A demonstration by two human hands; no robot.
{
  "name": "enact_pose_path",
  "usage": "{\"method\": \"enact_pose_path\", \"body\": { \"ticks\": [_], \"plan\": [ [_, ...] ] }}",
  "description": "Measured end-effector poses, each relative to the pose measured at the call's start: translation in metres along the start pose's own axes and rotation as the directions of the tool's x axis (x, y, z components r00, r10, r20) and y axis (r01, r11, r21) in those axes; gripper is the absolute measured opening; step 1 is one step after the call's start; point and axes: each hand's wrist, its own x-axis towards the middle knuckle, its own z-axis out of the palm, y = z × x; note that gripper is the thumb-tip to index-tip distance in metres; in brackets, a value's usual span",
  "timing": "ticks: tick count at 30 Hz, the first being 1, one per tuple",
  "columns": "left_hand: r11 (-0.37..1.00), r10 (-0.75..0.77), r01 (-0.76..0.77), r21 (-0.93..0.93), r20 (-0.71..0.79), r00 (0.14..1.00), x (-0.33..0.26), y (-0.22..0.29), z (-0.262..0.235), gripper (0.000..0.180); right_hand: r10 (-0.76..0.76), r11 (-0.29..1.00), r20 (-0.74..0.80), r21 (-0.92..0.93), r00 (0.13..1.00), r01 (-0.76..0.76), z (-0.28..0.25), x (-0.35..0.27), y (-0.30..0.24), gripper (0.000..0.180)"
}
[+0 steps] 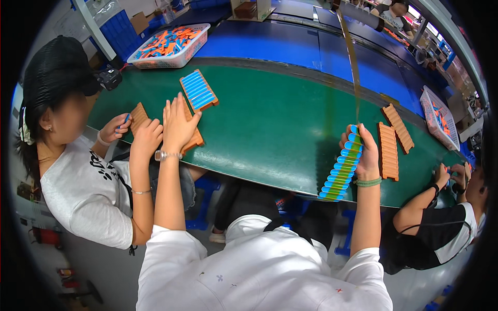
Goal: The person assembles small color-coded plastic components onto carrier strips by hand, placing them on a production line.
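Observation:
My right hand [366, 153] is closed around a row of blue, round-ended pieces [340, 171] held side by side. A yellow-green tape strip [354, 67] runs along the row and stretches up from its top end toward the far side. What lies beneath the blue pieces is hidden. My left hand [179, 124], with a watch at the wrist, lies flat with its fingers stretched over an orange ridged tray [194, 141], partly covering it. Just beyond its fingertips sits another orange tray [211, 103] filled with blue pieces [198, 90].
On the green table [270, 129], two bare ridged trays [388, 150] lie right of my right hand. White baskets [174, 61] of orange and blue pieces stand far left and far right [441, 122]. A co-worker's hands [148, 137] work close by my left hand; another person sits at right.

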Motion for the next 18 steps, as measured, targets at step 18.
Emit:
{"method": "enact_pose_path", "body": {
  "ticks": [18],
  "plan": [
    [0.995,-0.047,0.033,0.097,0.147,0.988,0.016,0.009,-0.003,0.061,0.038,0.995,-0.021,-0.095,0.999,-0.039,-0.009,0.001,0.005,0.034]
  ]
}}
